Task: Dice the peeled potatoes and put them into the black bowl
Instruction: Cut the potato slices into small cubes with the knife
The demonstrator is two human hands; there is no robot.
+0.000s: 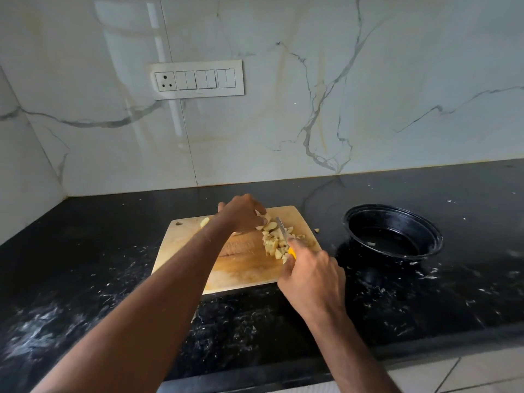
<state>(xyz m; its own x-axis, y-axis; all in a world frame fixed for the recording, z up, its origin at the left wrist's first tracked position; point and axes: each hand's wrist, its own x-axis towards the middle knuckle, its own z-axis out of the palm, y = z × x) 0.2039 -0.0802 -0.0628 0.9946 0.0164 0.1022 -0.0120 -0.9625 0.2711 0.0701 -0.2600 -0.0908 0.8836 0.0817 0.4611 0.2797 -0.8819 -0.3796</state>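
Observation:
A wooden cutting board lies on the black counter. A heap of pale diced potato pieces sits on its right half. My left hand reaches over the board's far side, its curled fingers holding a potato piece at the heap's far edge. My right hand grips a knife with a yellow handle; its blade points away from me into the heap. The black bowl stands to the right of the board, holding only a small scrap.
One potato piece lies near the board's far left, and a stray bit sits on the counter between board and bowl. A marble wall with a switch panel rises behind. The counter's front edge runs just below my arms.

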